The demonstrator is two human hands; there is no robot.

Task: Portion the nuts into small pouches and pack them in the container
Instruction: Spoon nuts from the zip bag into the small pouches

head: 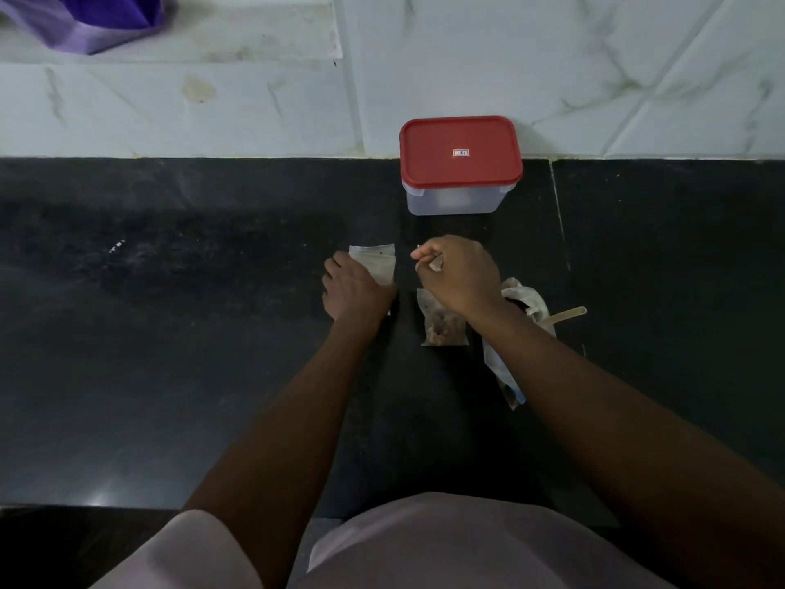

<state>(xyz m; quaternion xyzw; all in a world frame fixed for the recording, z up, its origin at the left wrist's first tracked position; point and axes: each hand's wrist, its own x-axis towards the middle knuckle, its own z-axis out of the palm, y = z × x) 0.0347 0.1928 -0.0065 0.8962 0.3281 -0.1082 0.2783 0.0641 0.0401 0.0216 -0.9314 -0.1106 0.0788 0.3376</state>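
A clear plastic container (456, 201) with a red lid (461, 150) stands shut at the back of the black counter, against the wall. My left hand (354, 289) rests on a stack of small empty clear pouches (376, 261). My right hand (461, 274) pinches the top of a small pouch holding nuts (441, 323), which lies just under the wrist. A larger plastic bag of nuts (512, 363) lies to the right, partly hidden by my right forearm, with a wooden spoon handle (567, 314) sticking out of it.
The black stone counter (170, 333) ends at a white marble-tiled wall (637, 57) behind the container. A purple cloth or bag (97, 19) sits on a ledge at the top left. The counter's front edge runs near my body.
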